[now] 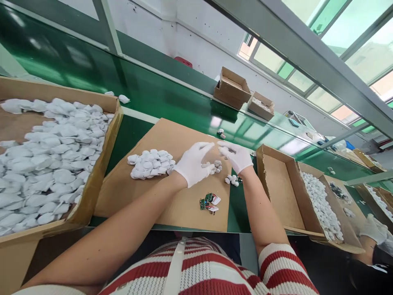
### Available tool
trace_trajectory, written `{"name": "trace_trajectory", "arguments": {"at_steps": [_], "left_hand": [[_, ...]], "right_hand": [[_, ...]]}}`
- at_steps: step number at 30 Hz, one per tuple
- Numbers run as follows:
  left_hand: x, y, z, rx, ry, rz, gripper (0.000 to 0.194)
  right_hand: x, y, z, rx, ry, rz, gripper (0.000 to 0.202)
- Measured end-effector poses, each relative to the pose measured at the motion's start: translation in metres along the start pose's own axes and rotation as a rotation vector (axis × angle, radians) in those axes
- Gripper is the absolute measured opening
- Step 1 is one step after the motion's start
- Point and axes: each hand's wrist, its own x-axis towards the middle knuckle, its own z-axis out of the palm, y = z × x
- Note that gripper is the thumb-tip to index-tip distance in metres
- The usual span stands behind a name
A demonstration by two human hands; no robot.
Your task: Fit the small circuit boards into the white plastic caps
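Observation:
My left hand (190,164), in a white glove, is over the cardboard sheet (181,205) with thumb and fingers spread apart. Its thumb reaches a small cluster of grey-white rounded pieces (217,166); whether it touches them I cannot tell. Facing it, my right hand (238,156), also gloved, has its fingers stretched out toward the left and shows nothing held. Below the right wrist lie more small rounded pieces (232,180). A pile of white pouch-like pieces (151,164) rests left of my left hand. Closer to my body are green circuit boards (208,198) with white parts attached.
A large cardboard box (118,123) full of white pieces stands at left. At right are an open cardboard tray (282,184) and a tray of white pieces (322,205). Another person's gloved hand (373,229) is at far right. Boxes (232,88) stand behind the green bench.

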Motion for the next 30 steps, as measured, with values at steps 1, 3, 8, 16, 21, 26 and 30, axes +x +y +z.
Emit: {"name": "trace_trajectory", "arguments": {"at_steps": [1, 3, 8, 16, 21, 26, 30], "left_hand": [[0.000, 0.000, 0.005, 0.058, -0.044, 0.019, 0.072], [0.001, -0.001, 0.012, 0.213, -0.178, 0.063, 0.066], [0.003, -0.013, 0.014, 0.392, -0.318, -0.028, 0.035], [0.004, -0.016, -0.005, 0.477, -0.176, -0.146, 0.035], [-0.010, -0.002, 0.001, 0.070, -0.398, 0.214, 0.021], [-0.024, -0.004, 0.012, -0.033, -0.743, 0.231, 0.045], [-0.027, -0.005, 0.011, -0.086, -0.749, 0.125, 0.025]], "right_hand": [[-0.004, 0.007, -0.004, -0.080, 0.026, 0.039, 0.037], [-0.012, 0.022, -0.008, -0.288, 0.009, 0.111, 0.038], [-0.025, 0.046, 0.008, -0.491, -0.093, 0.162, 0.022], [-0.022, 0.058, 0.025, -0.500, -0.193, 0.087, 0.029], [-0.030, 0.051, 0.027, -0.626, -0.219, 0.054, 0.029], [-0.036, 0.035, 0.026, -0.648, -0.116, 0.053, 0.016], [-0.039, 0.034, 0.025, -0.432, 0.080, 0.138, 0.018]]}}
